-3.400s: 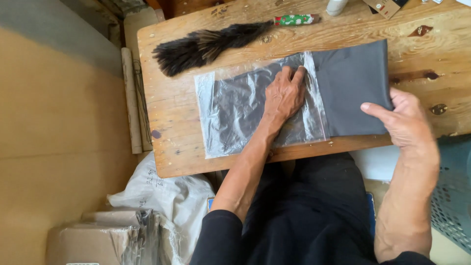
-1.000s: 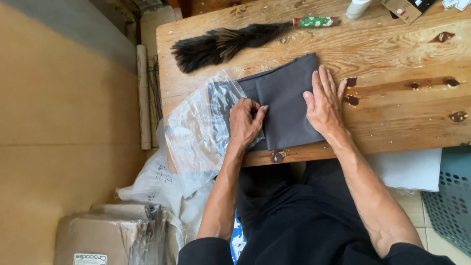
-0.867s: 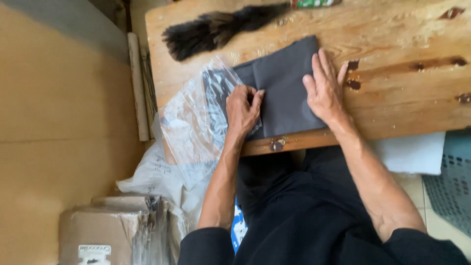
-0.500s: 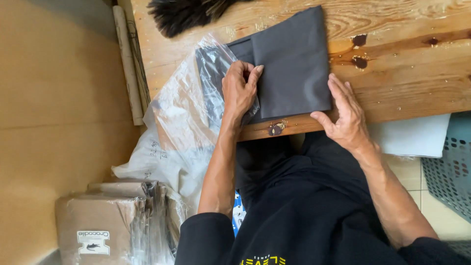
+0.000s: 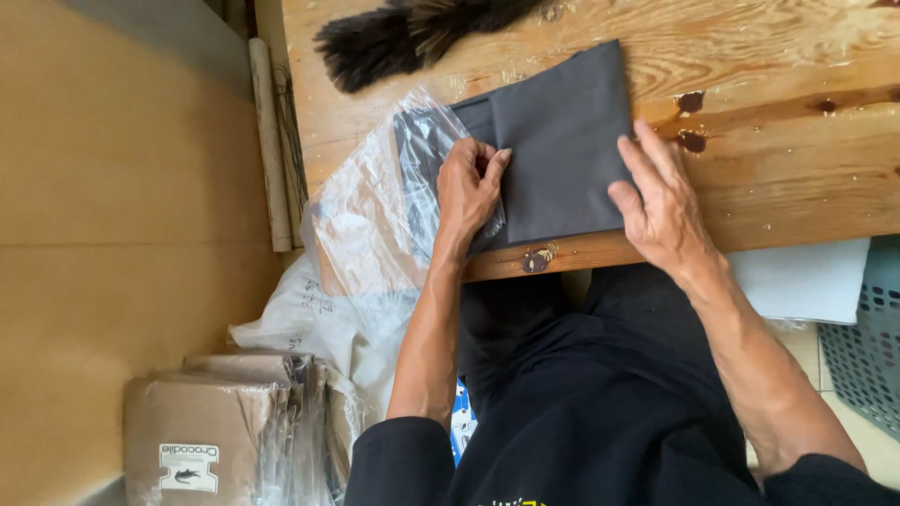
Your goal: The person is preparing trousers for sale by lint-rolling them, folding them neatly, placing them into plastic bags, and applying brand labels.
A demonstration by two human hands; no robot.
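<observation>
The left hand (image 5: 469, 187) is curled, its fingertips pinching the mouth of the clear plastic bag (image 5: 375, 225) against the near end of the folded grey cloth (image 5: 558, 141), while the right hand (image 5: 661, 211) lies flat and spread, palm down on the cloth's near right corner and the wooden table (image 5: 778, 112) beside it. The cloth sits on the table with its left end already inside the bag's mouth; most of it lies bare on the wood to the right. The bag holds only that dark end of the cloth; the rest of it is slack and crumpled, and hangs past the table's left edge. That overhang looks like the main risk: with so little film resting on the wood, the bag could drag off the edge and pull away from the cloth, or the thin film could stretch and tear at the pinch. The fold might also catch on the mouth and bunch up if the cloth meets it askew. Beyond the hands, a dark feather duster (image 5: 412, 33) lies at the table's far side, well apart. On the floor below the left edge sit a white plastic sack (image 5: 300, 319), its contents hidden, and a stack of brown packets in clear wrap (image 5: 225, 422); a grey perforated basket (image 5: 867, 347) shows at right, its inside not visible
</observation>
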